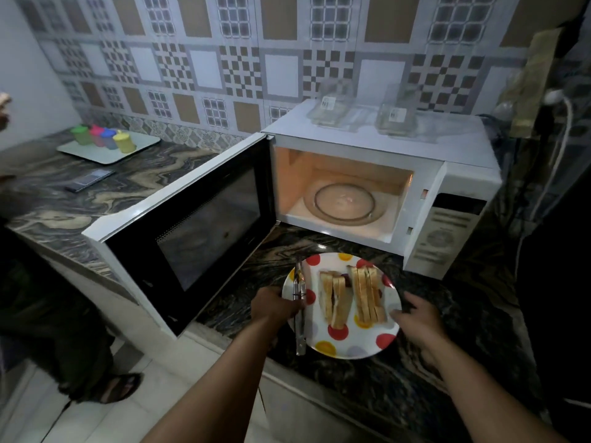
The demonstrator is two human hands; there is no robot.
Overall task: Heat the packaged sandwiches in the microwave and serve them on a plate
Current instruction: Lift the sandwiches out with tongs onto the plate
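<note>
A white plate (348, 343) with red and yellow dots sits on the dark marble counter in front of the microwave (460, 199). Two cut sandwiches (351, 298) lie on it side by side. Metal tongs (299, 314) rest along the plate's left edge. My left hand (275, 306) grips the plate's left rim and the tongs. My right hand (415, 318) touches the plate's right rim with relaxed fingers. The microwave door (192, 238) hangs wide open to the left; the lit cavity holds only the glass turntable (343, 203).
Two clear plastic sandwich packs (364, 107) lie on top of the microwave. A tray with coloured cups (105, 139) and a phone (89, 180) sit on the counter at the left. A person's leg and sandal (118, 385) stand at lower left. Cables hang at the right.
</note>
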